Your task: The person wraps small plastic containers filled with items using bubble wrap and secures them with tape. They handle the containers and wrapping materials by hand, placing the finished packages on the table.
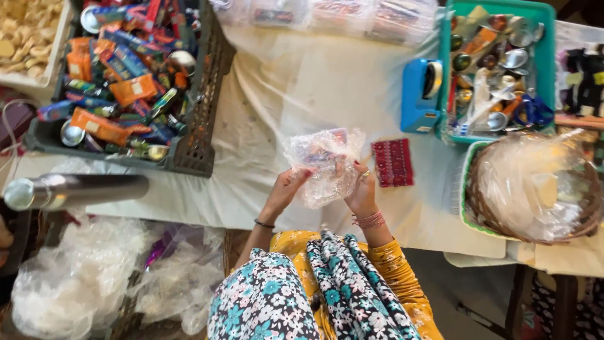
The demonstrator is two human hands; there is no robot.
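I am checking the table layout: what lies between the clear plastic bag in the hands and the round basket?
In the head view, a small red patterned packet lies flat on the white cloth between the clear plastic bag and the round basket.

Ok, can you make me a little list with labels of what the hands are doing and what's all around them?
left hand: grips the left edge of a crinkly clear plastic bag
right hand: grips the bag's right edge
inside bag: small colourful items, unclear
table: white cloth
left: dark crate of packets
right: blue tape dispenser, teal tray, wrapped basket
beside bag: red patterned piece
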